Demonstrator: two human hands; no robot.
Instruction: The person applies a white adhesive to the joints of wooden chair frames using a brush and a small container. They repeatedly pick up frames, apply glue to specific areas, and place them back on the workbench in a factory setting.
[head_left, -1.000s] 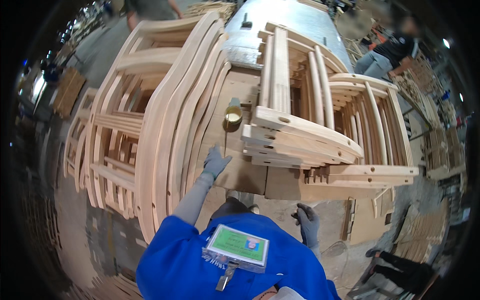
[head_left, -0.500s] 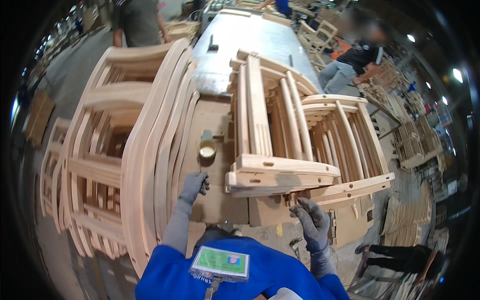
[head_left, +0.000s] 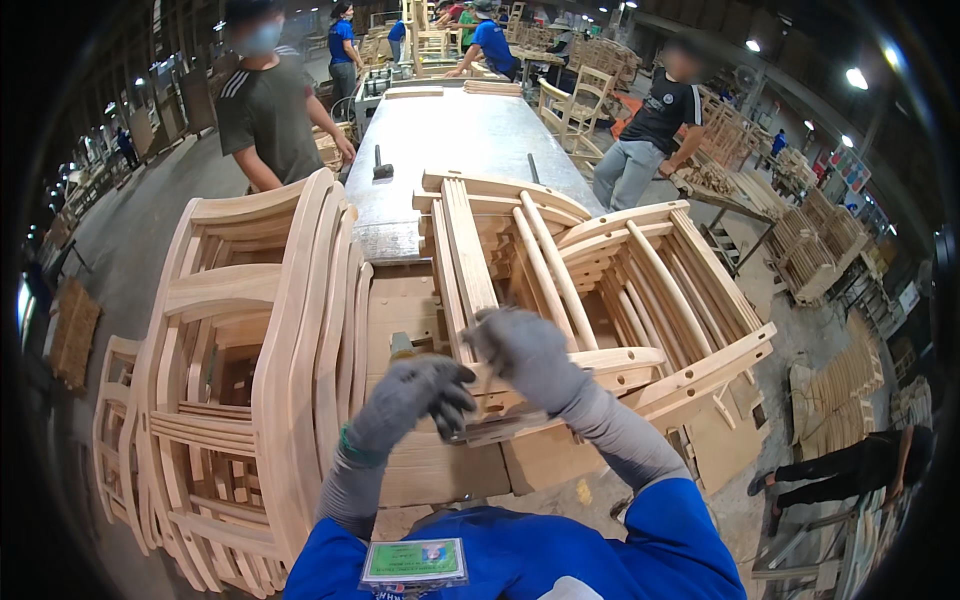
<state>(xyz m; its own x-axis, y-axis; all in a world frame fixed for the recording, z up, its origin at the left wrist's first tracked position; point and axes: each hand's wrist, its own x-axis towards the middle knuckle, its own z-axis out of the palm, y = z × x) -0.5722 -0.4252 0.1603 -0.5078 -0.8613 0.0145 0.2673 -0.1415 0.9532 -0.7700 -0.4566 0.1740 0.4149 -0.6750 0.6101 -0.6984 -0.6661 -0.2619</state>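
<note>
My left hand [head_left: 415, 400], in a grey glove, is raised over the cardboard-covered surface, its fingers curled. Opposite it, my right hand [head_left: 530, 355] is also gloved and closed, with the fingertips bunched near the left fingers. What either hand holds, if anything, is too small or smeared to make out. Both are in front of the near end of a stack of pale wooden chair frames [head_left: 650, 370] with round rungs. Beyond my left hand a container [head_left: 401, 345] shows only in part.
Tall wooden chair backs [head_left: 275, 290] stand stacked on my left. A metal-topped table [head_left: 450, 130] extends ahead, with a hammer [head_left: 382, 165] on it. One person [head_left: 270, 120] stands at its left, another [head_left: 660, 125] at its right. Cardboard [head_left: 420, 470] lies below my hands.
Both hands have come up and together in front of the right-hand frames; the right moved left and closed. The view has tilted up, and my left hand now covers most of the container.
</note>
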